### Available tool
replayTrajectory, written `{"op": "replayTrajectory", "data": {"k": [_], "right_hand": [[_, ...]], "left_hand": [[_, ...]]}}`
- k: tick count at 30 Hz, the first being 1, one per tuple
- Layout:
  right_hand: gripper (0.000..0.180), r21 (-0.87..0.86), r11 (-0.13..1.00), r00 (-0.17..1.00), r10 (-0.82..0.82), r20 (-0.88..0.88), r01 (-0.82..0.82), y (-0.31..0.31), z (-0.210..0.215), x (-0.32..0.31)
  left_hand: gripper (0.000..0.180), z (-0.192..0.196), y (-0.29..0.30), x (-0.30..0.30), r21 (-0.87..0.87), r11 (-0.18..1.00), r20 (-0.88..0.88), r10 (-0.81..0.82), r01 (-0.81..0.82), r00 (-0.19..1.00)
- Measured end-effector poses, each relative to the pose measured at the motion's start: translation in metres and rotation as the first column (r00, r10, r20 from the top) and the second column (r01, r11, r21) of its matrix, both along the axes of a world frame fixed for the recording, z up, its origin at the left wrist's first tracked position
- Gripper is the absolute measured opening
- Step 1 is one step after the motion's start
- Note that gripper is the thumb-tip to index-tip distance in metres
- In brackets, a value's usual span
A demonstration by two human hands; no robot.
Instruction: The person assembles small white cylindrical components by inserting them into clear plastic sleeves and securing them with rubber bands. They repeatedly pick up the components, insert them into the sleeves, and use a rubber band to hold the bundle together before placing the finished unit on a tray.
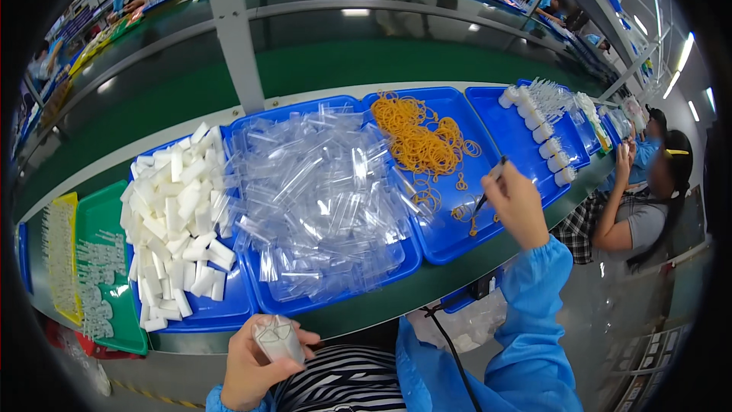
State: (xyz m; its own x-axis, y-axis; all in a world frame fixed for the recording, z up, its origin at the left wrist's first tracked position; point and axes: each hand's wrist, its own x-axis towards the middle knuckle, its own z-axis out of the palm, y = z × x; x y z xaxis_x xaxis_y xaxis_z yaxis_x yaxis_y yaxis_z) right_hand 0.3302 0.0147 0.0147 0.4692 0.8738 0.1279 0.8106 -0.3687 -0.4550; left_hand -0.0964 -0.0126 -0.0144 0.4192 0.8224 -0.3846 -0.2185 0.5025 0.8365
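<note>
Near my body, my left hand point(255, 366) is closed around a bundle of clear plastic pieces point(279, 340), its end showing several sections. My right hand point(517, 202) grips a thin dark hand tool point(481, 202) over the near part of a blue tray. The tool's tip is beside an orange rubber band point(473, 224); I cannot tell whether it is hooked on. More rubber bands point(419, 137) lie heaped toward the far side of this tray. Just left of it, another blue tray is piled with clear plastic sleeves point(320, 198).
White foam-like blocks point(179, 221) fill a blue tray at left, beside green point(126, 290) and yellow point(65, 259) trays of clear parts. White-capped bundles point(542, 133) stand in a tray at right. A co-worker point(648, 214) sits on the right. A metal post point(232, 30) rises beyond the trays.
</note>
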Motion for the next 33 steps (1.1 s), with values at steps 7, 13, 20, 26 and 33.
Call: {"op": "replayTrajectory", "data": {"k": [7,13,20,26,33], "right_hand": [[0.022,-0.262,0.964,0.934,0.131,0.333,-0.042,0.018,-0.021,0.018],[0.017,0.099,0.905,0.91,0.406,0.088,-0.414,0.025,-0.028,-0.016],[0.016,0.015,0.963,0.96,0.269,0.075,-0.271,0.051,-0.06,-0.031],[0.014,0.218,0.949,0.968,0.243,-0.055,-0.226,0.046,-0.045,-0.029],[0.01,0.4,0.878,0.965,0.244,0.1,-0.263,0.029,-0.017,-0.045]], "left_hand": [[0.043,0.002,0.004,0.011,0.161,0.986,-0.045,-0.03,0.037,0.999],[0.034,0.008,0.004,0.014,0.153,0.988,-0.109,0.022,-0.005,0.994],[0.022,0.009,0.002,0.019,0.126,0.992,-0.156,0.051,-0.031,0.987],[0.018,0.002,-0.001,0.013,0.274,0.961,-0.352,0.117,-0.017,0.929],[0.02,-0.001,-0.001,0.016,0.386,0.918,-0.3,0.22,-0.093,0.928]]}}
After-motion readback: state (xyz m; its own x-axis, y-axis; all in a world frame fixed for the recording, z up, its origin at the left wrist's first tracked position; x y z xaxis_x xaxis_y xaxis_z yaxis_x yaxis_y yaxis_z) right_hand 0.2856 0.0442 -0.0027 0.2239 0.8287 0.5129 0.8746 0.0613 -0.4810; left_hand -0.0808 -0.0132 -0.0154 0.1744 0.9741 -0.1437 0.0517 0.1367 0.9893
